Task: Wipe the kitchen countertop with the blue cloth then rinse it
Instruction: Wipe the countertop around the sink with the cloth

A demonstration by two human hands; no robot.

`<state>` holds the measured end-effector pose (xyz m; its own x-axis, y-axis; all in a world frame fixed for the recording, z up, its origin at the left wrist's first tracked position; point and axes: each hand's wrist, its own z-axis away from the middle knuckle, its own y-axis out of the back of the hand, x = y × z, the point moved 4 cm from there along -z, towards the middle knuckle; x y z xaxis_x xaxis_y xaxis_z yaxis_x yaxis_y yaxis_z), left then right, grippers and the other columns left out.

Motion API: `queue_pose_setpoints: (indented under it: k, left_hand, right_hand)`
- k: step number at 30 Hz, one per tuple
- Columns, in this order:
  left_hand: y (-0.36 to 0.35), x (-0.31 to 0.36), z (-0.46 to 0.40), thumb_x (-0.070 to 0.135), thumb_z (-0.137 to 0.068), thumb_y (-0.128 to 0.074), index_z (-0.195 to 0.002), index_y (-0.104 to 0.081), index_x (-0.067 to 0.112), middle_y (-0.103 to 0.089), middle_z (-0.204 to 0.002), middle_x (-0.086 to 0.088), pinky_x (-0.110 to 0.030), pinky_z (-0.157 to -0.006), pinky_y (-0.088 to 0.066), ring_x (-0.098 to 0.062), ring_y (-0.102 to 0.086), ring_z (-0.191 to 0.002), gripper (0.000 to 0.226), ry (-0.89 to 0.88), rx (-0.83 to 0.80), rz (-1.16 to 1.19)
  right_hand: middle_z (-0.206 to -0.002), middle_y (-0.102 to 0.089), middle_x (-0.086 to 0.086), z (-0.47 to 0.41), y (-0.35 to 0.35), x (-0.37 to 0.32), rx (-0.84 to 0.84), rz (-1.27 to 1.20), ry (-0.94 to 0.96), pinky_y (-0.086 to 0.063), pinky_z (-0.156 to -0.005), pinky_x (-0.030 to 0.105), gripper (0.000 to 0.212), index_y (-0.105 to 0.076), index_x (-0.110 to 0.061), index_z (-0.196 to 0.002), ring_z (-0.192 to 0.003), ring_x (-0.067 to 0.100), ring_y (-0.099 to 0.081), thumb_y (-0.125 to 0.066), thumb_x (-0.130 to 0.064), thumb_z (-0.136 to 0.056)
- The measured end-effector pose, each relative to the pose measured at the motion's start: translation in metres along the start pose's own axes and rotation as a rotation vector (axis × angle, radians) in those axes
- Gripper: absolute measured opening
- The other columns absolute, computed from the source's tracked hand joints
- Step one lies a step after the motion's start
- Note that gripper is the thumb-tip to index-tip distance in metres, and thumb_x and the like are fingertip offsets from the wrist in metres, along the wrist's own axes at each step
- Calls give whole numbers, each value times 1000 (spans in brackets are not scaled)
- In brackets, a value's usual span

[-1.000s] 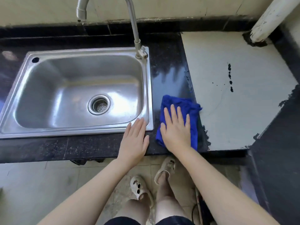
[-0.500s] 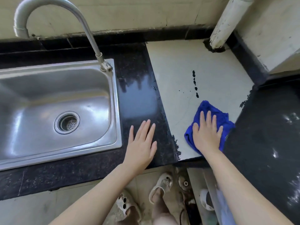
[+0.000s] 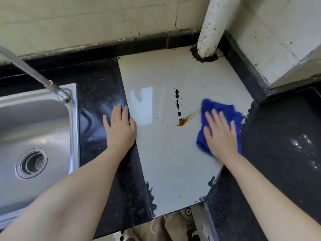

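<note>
Since the earlier frame, right hand (image 3: 221, 134) and blue cloth (image 3: 225, 110) have shifted farther from the front edge of the table (image 3: 173, 171), onto the pale panel's right side. Fingers flat, it presses the cloth, gripping nothing. Left hand (image 3: 120, 129) rests flat and empty near the sink (image 3: 34, 119). Beside the cloth: brown smear (image 3: 186, 119), black spots (image 3: 177, 101). White pipe (image 3: 210, 26) stands at the back edge.
</note>
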<state>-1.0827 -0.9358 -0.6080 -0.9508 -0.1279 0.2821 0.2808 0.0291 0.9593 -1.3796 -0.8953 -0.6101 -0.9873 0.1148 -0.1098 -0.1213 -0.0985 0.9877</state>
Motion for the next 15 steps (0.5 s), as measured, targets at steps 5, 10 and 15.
queue_pose_setpoints:
  k: [5, 10, 15]
  left_hand:
    - [1, 1, 1, 24, -97, -31, -145, -28, 13, -20, -155, -3, -47, -116, -1, -15, -11, -143, 49, 12, 2, 15]
    - [2, 0, 1, 22, -98, -31, -145, -28, 12, -20, -155, -4, -45, -116, 1, -16, -12, -143, 48, 21, -1, 23]
    - [3, 1, 2, 21, -97, -33, -144, -30, 12, -22, -154, -4, -46, -115, 0, -16, -14, -143, 48, 25, 6, 27]
  right_hand:
    - [-157, -18, 0, -3, -5, -65, 31, -162, -180, -3, -115, 49, 49, -27, -26, -146, -145, 22, -10, -22, -35, -99]
    - [-144, -45, 3, 99, -19, -132, 2, -33, 440, -24, -106, 52, 48, -49, -24, -135, -135, 26, -39, -35, -37, -91]
    - [-146, -40, -6, 58, -19, -61, -109, 50, 1022, -20, -110, 46, 47, -42, -30, -136, -137, 15, -31, -41, -38, -90]
